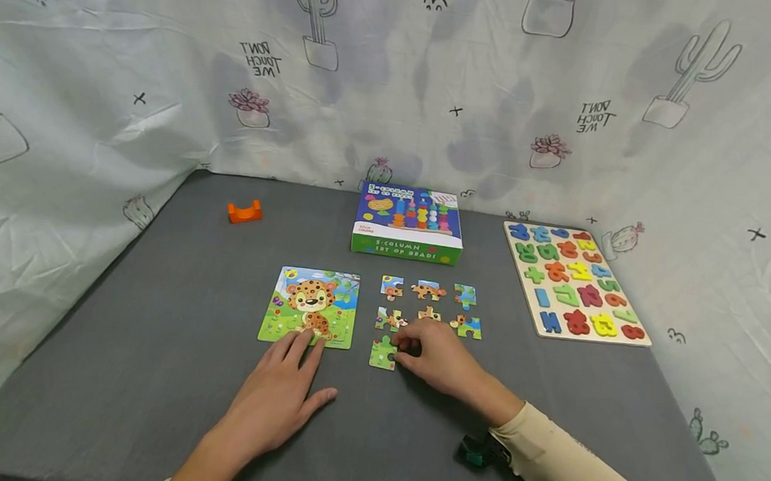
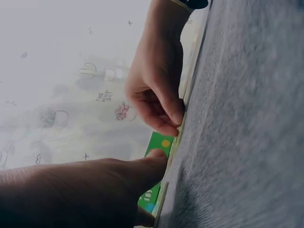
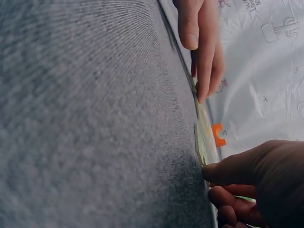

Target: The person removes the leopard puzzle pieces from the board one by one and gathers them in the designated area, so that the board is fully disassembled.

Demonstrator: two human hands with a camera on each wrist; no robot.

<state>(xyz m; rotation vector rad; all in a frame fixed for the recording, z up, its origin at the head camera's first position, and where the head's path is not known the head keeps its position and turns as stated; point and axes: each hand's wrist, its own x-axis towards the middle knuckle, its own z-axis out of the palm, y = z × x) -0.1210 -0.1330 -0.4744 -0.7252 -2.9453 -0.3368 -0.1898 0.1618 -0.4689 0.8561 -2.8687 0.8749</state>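
A square board with a leopard-cub picture [image 1: 342, 305] lies flat on the grey table. My left hand [image 1: 276, 394] rests with its fingertips on the board's lower edge, fingers fairly straight and thumb spread. To the right lie several jigsaw pieces in rows, including a top-left piece [image 1: 392, 285] and a blue-and-green piece [image 1: 465, 296]. My right hand [image 1: 440, 356] pinches the right side of a green jigsaw piece [image 1: 382, 354] at the lower left of the group, between curled fingers and thumb. It partly covers a middle-row piece [image 1: 429, 313]. In the right wrist view, the thumb [image 3: 228, 172] meets a thin green edge.
Behind the pieces stands a "5-column set of beads" box [image 1: 409, 223]. A wooden board of coloured shapes [image 1: 589, 332] lies at the right. An orange plastic piece [image 1: 245, 212] sits at the back left. Cactus-print cloth [image 1: 384, 82] hangs round the table.
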